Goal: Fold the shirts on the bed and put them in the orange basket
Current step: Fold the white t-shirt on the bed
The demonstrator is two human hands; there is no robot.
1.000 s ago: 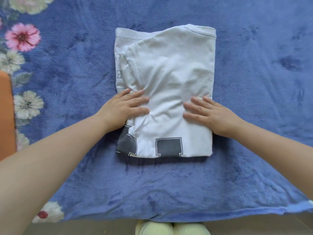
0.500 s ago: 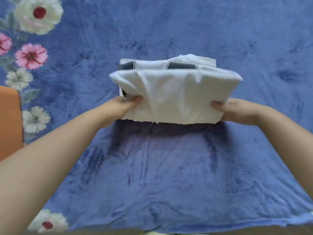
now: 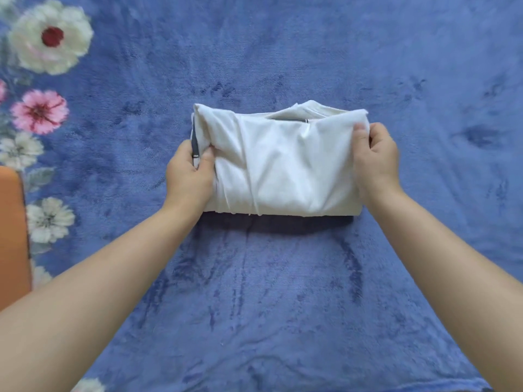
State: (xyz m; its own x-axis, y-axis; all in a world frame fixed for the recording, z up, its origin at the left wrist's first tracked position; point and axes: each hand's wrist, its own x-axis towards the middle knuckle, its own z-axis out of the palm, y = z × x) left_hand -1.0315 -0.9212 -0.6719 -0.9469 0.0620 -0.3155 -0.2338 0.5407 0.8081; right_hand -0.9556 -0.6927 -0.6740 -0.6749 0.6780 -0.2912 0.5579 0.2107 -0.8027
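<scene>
Both hands, left (image 3: 189,172) and right (image 3: 376,159), grip the white shirt (image 3: 283,165), now folded in half on the blue blanket (image 3: 283,306).

We can read no text, label, brand or number here; the dark print on the shirt (image 3: 277,165), at its 9 o'clock edge, is illegible.
</scene>
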